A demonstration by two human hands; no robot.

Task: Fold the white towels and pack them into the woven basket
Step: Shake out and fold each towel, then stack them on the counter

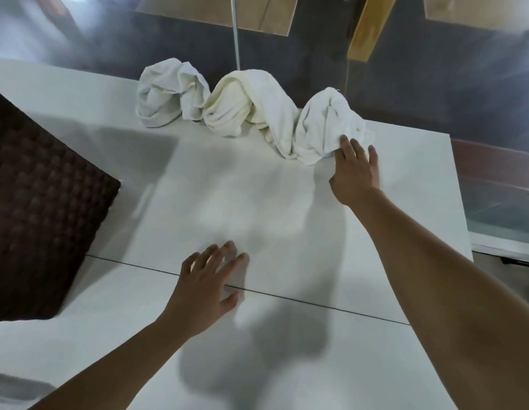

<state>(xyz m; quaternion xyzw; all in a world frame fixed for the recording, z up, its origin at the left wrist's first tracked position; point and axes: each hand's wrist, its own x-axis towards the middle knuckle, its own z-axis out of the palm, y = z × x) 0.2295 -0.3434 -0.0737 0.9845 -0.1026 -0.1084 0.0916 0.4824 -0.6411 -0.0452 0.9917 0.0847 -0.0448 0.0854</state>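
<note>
Three crumpled towels lie along the far edge of the white table (257,208): a white one (168,93) at the left, a cream one (245,105) in the middle, and a white one (325,125) at the right. My right hand (355,170) reaches to the right towel, with fingertips on its lower edge and the thumb tucked under the cloth. My left hand (210,276) hovers just over the near middle of the table with fingers spread, holding nothing. The dark brown woven basket (41,202) stands at the left edge.
A seam (316,303) runs across the tabletop near my left hand. Behind the table is a glass wall with a metal pole (236,34). The table's right edge (461,202) drops off to the floor.
</note>
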